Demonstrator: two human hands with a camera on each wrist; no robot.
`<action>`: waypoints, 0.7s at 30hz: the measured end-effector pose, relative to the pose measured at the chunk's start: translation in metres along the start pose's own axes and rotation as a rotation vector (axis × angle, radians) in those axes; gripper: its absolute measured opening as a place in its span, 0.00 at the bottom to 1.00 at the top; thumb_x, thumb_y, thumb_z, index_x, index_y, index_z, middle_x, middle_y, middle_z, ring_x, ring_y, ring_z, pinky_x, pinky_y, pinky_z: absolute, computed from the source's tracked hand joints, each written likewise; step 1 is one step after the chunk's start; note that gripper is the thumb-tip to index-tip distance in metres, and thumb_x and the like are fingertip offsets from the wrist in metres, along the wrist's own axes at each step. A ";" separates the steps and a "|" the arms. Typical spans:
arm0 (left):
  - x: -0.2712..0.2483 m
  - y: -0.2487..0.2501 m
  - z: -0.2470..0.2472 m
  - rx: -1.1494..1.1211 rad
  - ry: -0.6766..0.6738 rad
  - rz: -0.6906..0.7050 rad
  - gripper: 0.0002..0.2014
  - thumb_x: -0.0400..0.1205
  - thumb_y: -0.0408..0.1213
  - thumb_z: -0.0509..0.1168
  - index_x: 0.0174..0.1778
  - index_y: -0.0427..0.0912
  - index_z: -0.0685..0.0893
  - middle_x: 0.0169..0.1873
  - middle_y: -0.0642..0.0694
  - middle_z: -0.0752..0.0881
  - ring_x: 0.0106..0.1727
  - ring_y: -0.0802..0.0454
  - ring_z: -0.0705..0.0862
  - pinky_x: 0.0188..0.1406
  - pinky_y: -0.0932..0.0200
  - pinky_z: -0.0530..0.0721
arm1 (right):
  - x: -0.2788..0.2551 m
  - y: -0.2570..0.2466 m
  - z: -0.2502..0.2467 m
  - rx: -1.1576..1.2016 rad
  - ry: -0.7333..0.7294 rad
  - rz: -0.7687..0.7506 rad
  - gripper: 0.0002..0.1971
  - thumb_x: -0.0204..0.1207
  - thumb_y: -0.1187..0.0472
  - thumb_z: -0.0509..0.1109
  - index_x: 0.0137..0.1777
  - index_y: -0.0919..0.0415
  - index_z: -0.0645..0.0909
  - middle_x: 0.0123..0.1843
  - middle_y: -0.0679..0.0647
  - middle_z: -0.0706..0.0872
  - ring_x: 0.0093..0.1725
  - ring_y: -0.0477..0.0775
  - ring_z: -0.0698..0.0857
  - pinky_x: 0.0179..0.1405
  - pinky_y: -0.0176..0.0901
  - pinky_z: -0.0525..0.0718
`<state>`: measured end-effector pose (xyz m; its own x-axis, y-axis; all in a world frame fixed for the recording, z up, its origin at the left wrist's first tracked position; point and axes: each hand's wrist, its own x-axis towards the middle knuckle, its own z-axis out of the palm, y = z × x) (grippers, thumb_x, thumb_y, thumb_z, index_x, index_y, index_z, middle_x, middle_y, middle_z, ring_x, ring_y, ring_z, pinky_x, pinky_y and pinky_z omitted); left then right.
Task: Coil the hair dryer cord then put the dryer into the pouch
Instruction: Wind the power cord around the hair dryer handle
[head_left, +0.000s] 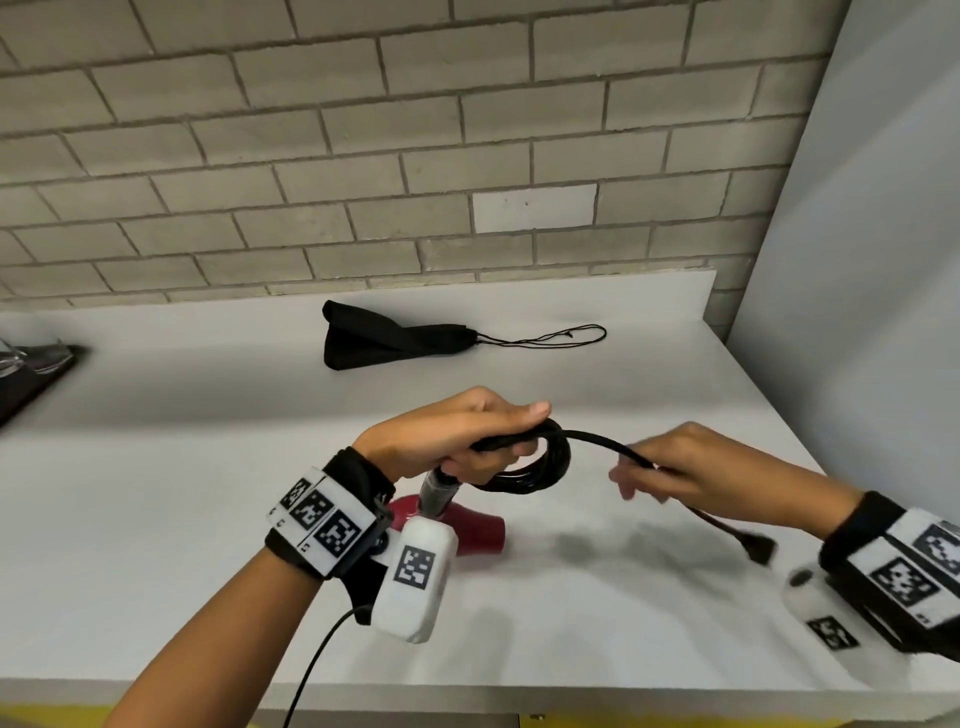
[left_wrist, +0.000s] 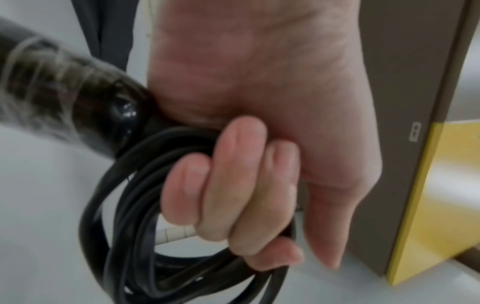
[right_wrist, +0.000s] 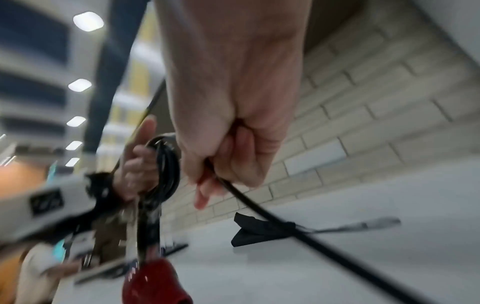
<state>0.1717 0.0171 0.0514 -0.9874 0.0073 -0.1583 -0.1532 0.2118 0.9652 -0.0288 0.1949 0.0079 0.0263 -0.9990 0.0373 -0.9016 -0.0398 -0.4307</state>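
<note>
The left hand (head_left: 457, 441) is raised above the white table (head_left: 156, 493), its fingers (left_wrist: 233, 185) curled tight round several black loops of the cord (head_left: 540, 467) and round the top of the dryer handle, thumb lying along the top of the coil. The hair dryer (head_left: 472, 525) hangs below that hand, its dark handle pointing up into the fist and its red body down by the left wrist, close over the table; whether it touches the surface cannot be told. From the coil, a free length of cord arcs across to the right hand (head_left: 691, 467), which sits level with the left and just beside it. The right hand is blurred in the head view; the right wrist view shows its thumb and fingers (right_wrist: 233, 156) closed in a pinch on the cord, which runs on past the hand to the plug (head_left: 758, 548) dangling below the right wrist. The black pouch (head_left: 384, 340) lies flat on the table beyond both hands, well apart from them, its drawstring (head_left: 561, 335) trailing out toward the right-hand side
</note>
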 end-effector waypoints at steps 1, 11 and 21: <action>-0.002 -0.002 -0.002 -0.020 0.005 -0.001 0.21 0.83 0.53 0.58 0.30 0.42 0.72 0.13 0.54 0.62 0.15 0.56 0.54 0.16 0.62 0.55 | -0.001 0.003 -0.001 0.105 0.018 0.032 0.18 0.78 0.40 0.59 0.39 0.49 0.83 0.30 0.45 0.84 0.30 0.45 0.80 0.32 0.30 0.75; 0.000 -0.019 -0.005 -0.127 0.076 -0.017 0.21 0.82 0.50 0.60 0.24 0.47 0.68 0.12 0.55 0.60 0.13 0.57 0.54 0.15 0.64 0.56 | 0.000 0.080 -0.002 -0.236 0.505 0.118 0.05 0.80 0.64 0.65 0.43 0.63 0.76 0.38 0.50 0.75 0.35 0.53 0.77 0.36 0.52 0.80; 0.019 -0.028 0.006 -0.358 0.142 -0.001 0.17 0.83 0.48 0.57 0.30 0.45 0.70 0.12 0.56 0.61 0.13 0.59 0.55 0.15 0.64 0.56 | -0.006 0.060 0.037 -0.113 0.259 0.298 0.25 0.79 0.42 0.61 0.74 0.49 0.65 0.67 0.40 0.70 0.67 0.49 0.66 0.64 0.45 0.65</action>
<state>0.1574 0.0168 0.0199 -0.9790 -0.1337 -0.1536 -0.1343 -0.1430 0.9806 -0.0669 0.1975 -0.0520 -0.3398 -0.9272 0.1575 -0.8954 0.2678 -0.3556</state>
